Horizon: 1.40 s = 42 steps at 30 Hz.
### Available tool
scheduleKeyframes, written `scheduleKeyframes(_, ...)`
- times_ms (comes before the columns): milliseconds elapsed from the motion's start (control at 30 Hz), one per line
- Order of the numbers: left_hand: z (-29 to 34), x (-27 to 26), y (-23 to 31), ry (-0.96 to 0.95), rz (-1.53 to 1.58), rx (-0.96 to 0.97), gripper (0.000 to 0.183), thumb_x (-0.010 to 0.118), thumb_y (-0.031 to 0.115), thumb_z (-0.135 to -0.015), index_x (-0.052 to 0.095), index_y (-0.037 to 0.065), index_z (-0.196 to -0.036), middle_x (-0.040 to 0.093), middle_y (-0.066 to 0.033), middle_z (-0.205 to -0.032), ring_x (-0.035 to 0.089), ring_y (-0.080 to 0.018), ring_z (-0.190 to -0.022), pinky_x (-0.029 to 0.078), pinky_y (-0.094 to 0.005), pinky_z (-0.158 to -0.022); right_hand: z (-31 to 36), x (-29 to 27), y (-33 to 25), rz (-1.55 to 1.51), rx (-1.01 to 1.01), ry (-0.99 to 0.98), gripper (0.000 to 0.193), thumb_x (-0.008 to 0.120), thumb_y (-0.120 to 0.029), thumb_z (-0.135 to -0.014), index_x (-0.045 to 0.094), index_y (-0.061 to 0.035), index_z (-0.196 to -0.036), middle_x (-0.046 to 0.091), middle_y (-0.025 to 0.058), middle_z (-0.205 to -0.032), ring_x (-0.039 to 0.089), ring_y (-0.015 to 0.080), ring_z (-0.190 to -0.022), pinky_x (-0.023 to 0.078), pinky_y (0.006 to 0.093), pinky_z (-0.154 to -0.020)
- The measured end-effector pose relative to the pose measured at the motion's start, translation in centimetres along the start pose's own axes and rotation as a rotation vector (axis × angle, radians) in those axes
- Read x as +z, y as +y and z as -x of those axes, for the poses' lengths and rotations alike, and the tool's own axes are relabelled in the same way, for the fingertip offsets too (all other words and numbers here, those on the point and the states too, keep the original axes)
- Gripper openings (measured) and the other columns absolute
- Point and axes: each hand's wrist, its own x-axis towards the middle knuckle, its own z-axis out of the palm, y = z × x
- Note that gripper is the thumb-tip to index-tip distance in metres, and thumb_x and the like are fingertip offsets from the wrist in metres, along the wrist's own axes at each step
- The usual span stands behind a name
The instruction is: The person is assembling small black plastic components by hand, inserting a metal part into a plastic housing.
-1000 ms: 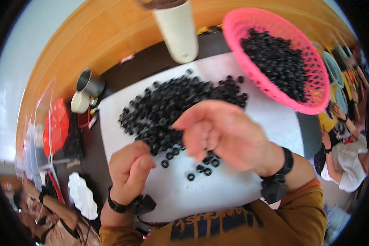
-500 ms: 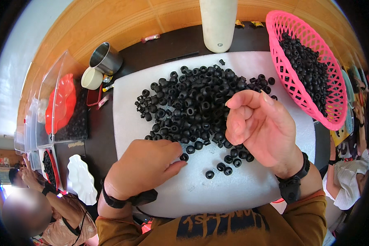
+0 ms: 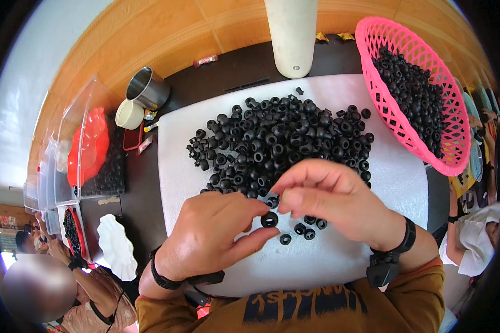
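Between the thumb and forefinger of my left hand [image 3: 208, 236] is a round black plastic part [image 3: 269, 220] with a hole through it, its opening facing up. My right hand [image 3: 330, 197] meets it from the right, thumb and fingers pinched together just above that part. A small dark piece shows by its fingertips, but whether they hold it I cannot tell. Just beyond both hands spreads a heap of similar black parts [image 3: 283, 130] on a white foam sheet [image 3: 397, 205]. Several loose black parts [image 3: 309, 234] lie on the foam below my right hand.
A pink lattice basket [image 3: 380, 97] of black parts stands at right. A white bottle [image 3: 293, 39] is at the back. To the left are a steel cup [image 3: 148, 89], a clear box [image 3: 86, 130] with a red tray, and a white wavy dish [image 3: 116, 247]. Other people sit at both sides.
My right hand has come down and left from over the heap, its raised fingers now pinched. My left hand has moved right, and the two hands now nearly meet at the round black part.
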Motion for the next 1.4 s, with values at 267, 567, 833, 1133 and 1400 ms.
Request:
scheduleKeyframes(267,-0.2,0.0,-0.2,0.149,-0.057,0.129,0.037,0.079,0.011,-0.065,0.064,0.004,-0.098,0.055,-0.001,-0.059,0.054,-0.016,-0.049,0.039,-0.0281,-0.045,0.3,0.2,0.1,-0.08,0.102,-0.168,0.021,0.055,-0.02,-0.094,0.058,-0.0016,-0.104,0.057,-0.0029,-0.087,0.048,0.0021,-0.077,0.041,0.0179,-0.067)
scheduleKeyframes(567,-0.4,-0.3,0.0,0.132,-0.04,0.13,0.043,0.078,0.009,-0.064,0.062,0.004,-0.104,0.055,-0.0009,-0.06,0.053,-0.0166,-0.048,0.038,-0.0282,-0.044,0.2,0.0,0.3,-0.141,0.1,-0.192,0.022,0.055,-0.019,-0.094,0.06,-0.002,-0.106,0.06,-0.0009,-0.09,0.051,0.0037,-0.081,0.043,0.0195,-0.071)
scheduleKeyframes(833,0.1,-0.3,-0.4,0.062,0.185,0.154,0.037,0.072,0.011,-0.073,0.062,0.005,-0.108,0.053,-0.0029,-0.058,0.052,-0.0201,-0.048,0.037,-0.0308,-0.045,0.7,0.1,-0.2,-0.149,0.235,-0.249,0.031,0.055,-0.028,-0.093,0.061,-0.0033,-0.111,0.064,0.0024,-0.094,0.054,0.0067,-0.081,0.044,0.0219,-0.075)
scheduleKeyframes(1133,-0.1,-1.2,-0.7,-0.008,0.148,-0.085,0.02,0.064,0.007,-0.074,0.066,0.001,-0.093,0.064,-0.0121,-0.075,0.06,-0.0248,-0.063,0.045,-0.0319,-0.057,-0.1,-0.8,0.6,-0.349,0.124,-0.084,0.022,0.059,-0.021,-0.086,0.062,-0.002,-0.098,0.063,0.0055,-0.08,0.058,0.0115,-0.073,0.047,0.0247,-0.067)
scheduleKeyframes(1400,0.9,1.8,-1.8,-0.5,-0.001,0.048,0.017,0.067,0.013,-0.075,0.058,0.008,-0.088,0.056,-0.0072,-0.071,0.057,-0.0281,-0.062,0.045,-0.038,-0.052,-0.9,-1.0,0.5,-0.309,0.014,0.027,0.035,0.05,-0.03,-0.087,0.056,0.0043,-0.086,0.057,0.0117,-0.071,0.054,0.0192,-0.062,0.043,0.029,-0.061)
